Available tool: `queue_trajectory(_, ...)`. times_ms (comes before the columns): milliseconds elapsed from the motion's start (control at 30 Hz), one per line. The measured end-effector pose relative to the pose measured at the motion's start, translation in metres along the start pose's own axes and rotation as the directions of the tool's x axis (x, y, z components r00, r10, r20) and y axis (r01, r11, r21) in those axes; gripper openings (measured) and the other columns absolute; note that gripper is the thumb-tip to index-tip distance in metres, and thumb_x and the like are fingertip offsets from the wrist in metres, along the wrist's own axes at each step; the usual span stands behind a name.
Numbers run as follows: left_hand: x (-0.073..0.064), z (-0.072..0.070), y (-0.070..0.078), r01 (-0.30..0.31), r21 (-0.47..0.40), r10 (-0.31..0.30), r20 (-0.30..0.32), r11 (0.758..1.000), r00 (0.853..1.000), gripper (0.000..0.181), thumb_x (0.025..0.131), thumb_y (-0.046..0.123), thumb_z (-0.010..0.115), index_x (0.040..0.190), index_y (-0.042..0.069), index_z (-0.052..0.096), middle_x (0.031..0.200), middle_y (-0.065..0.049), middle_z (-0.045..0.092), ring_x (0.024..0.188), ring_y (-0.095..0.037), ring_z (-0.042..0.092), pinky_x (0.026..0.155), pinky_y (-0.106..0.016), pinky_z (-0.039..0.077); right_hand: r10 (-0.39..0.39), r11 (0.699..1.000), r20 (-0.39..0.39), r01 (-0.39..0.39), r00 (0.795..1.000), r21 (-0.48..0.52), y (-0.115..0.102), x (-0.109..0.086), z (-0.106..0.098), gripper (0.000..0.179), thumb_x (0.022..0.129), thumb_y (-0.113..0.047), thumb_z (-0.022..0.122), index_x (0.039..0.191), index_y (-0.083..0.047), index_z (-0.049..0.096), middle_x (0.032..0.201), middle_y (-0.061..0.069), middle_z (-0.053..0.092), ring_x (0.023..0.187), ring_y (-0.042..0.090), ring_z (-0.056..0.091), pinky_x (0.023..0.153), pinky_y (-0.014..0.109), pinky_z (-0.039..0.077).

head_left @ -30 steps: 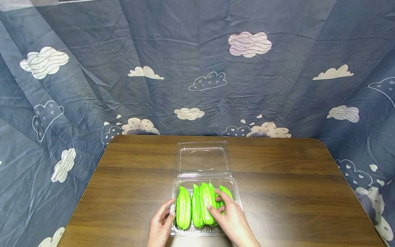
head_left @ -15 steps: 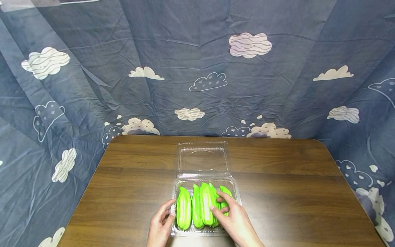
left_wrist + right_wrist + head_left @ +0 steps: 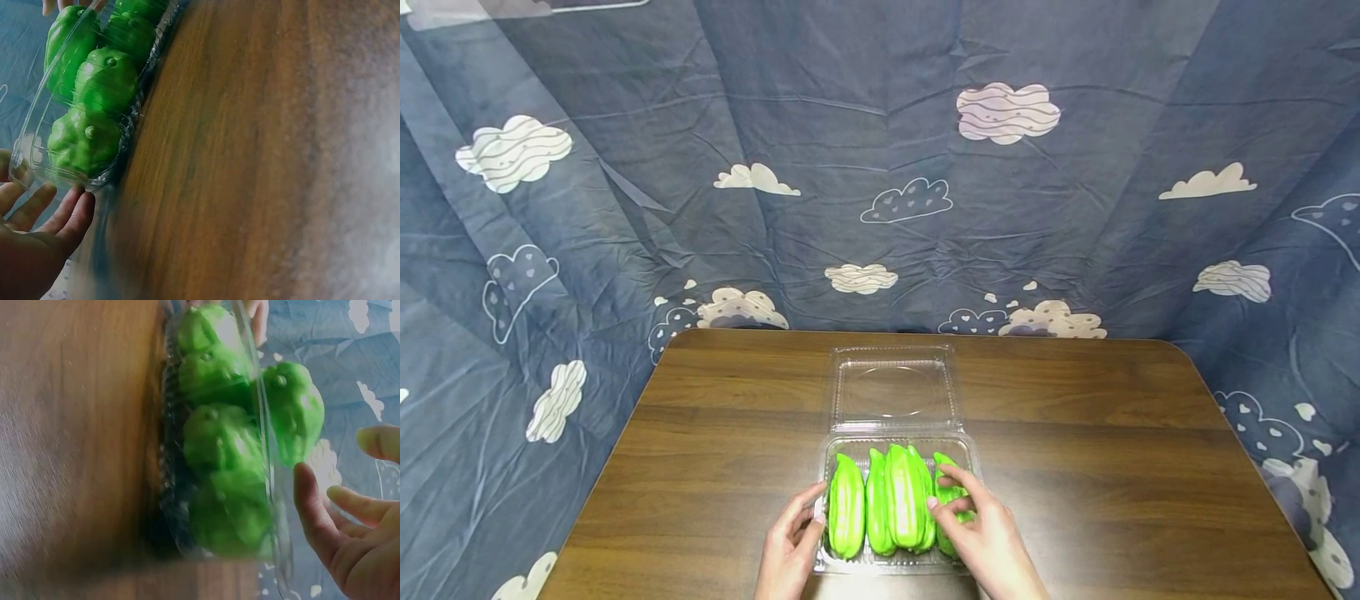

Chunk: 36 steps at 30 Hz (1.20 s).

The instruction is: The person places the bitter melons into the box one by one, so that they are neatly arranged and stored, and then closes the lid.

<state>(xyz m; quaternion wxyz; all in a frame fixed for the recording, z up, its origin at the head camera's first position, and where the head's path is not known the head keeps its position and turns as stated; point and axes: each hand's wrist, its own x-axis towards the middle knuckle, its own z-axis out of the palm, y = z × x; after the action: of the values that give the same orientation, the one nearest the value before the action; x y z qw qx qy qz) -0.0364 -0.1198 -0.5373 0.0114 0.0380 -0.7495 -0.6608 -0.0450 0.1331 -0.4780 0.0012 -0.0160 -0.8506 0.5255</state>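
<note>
A clear plastic clamshell container (image 3: pixel 891 565) sits on the table with its lid (image 3: pixel 895 392) laid back. Several green peppers lie lengthwise in it: one pepper (image 3: pixel 847 508) at the left, another pepper (image 3: pixel 906 496) raised on top of others near the middle, and one partly behind my fingers at the right. My left hand (image 3: pixel 790 542) holds the container's left edge; in the left wrist view its fingertips (image 3: pixel 81 199) touch the corner wall. Over the right side hovers my right hand (image 3: pixel 985 533), thumb and fingers spread apart, close beside the raised pepper (image 3: pixel 290 412) and gripping nothing.
The brown wooden table (image 3: pixel 1097 467) extends to both sides of the container. Behind and around it hangs a blue cloth (image 3: pixel 820 125) printed with clouds.
My right hand has drawn away to the right, its thumb and fingers leaving the raised pepper, which stays in place. The left hand keeps its spot at the container's edge.
</note>
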Motion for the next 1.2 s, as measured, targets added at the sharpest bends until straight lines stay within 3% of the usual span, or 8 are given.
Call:
queue_trajectory(233,0.002,-0.004,0.002,0.003,0.027,-0.003,-0.003,1.000,1.000,0.041,0.094,0.000,0.057,0.134,0.008,0.058,0.127,-0.017,0.062,0.110,-0.026,0.060,0.087,-0.027,0.049,-0.096,0.991,-0.057,0.101,0.994,0.090,0.005,0.008,-0.015,0.046,0.086,-0.005,0.073,0.128,-0.016,0.062,0.117,0.007,0.064,0.084,0.009,0.062,0.066,0.026,0.055)
queue_trajectory(467,0.003,-0.005,0.001,0.004,0.018,-0.004,0.013,1.000,1.000,0.042,0.093,-0.001,0.058,0.134,0.007,0.057,0.123,-0.020,0.063,0.104,-0.024,0.063,0.083,-0.028,0.051,-0.143,0.989,-0.063,0.146,0.988,0.039,0.009,0.018,-0.036,0.041,0.091,-0.012,0.070,0.130,-0.019,0.060,0.123,0.004,0.062,0.083,0.013,0.065,0.063,0.026,0.053)
queue_trajectory(600,0.002,-0.004,-0.001,0.017,0.029,-0.017,0.009,0.999,1.000,0.041,0.093,0.000,0.059,0.133,0.009,0.059,0.129,-0.018,0.060,0.104,-0.023,0.063,0.083,-0.028,0.051,-0.194,0.979,-0.075,0.198,0.978,0.045,0.016,0.038,-0.049,0.037,0.094,-0.014,0.067,0.130,-0.016,0.060,0.125,0.006,0.063,0.088,0.014,0.066,0.068,0.025,0.054)
queue_trajectory(733,0.003,-0.004,-0.001,0.033,0.033,-0.033,0.001,0.999,0.999,0.041,0.093,0.001,0.060,0.132,0.011,0.060,0.129,-0.019,0.060,0.103,-0.024,0.063,0.083,-0.028,0.051,-0.241,0.962,-0.075,0.248,0.968,0.113,0.031,0.066,-0.057,0.033,0.097,-0.011,0.063,0.129,-0.008,0.059,0.124,0.010,0.063,0.093,0.018,0.067,0.073,0.028,0.056)
queue_trajectory(900,0.003,-0.003,-0.002,0.033,0.033,-0.033,-0.004,0.999,0.999,0.041,0.093,0.002,0.061,0.132,0.011,0.060,0.131,-0.018,0.059,0.104,-0.025,0.062,0.083,-0.028,0.052,-0.200,0.952,-0.071,0.211,0.977,0.222,0.052,0.096,-0.056,0.032,0.099,-0.011,0.060,0.129,-0.002,0.058,0.124,0.017,0.062,0.093,0.022,0.068,0.070,0.035,0.057)
queue_trajectory(1100,0.002,-0.003,-0.002,0.035,0.027,-0.035,-0.001,0.999,0.999,0.042,0.093,0.003,0.061,0.134,0.013,0.059,0.128,-0.020,0.060,0.101,-0.024,0.064,0.083,-0.028,0.052,-0.137,0.955,-0.095,0.157,0.986,0.253,0.064,0.120,-0.049,0.035,0.100,-0.012,0.058,0.130,0.004,0.055,0.126,0.028,0.058,0.092,0.028,0.068,0.070,0.038,0.057)
queue_trajectory(1200,0.001,-0.004,-0.003,0.032,0.017,-0.032,0.006,0.999,0.999,0.042,0.094,0.004,0.061,0.135,0.012,0.057,0.127,-0.021,0.060,0.101,-0.023,0.065,0.083,-0.028,0.051,-0.080,0.955,-0.068,0.096,0.994,0.281,0.065,0.130,-0.045,0.038,0.100,-0.013,0.058,0.132,0.006,0.054,0.126,0.030,0.057,0.095,0.031,0.067,0.074,0.042,0.057)
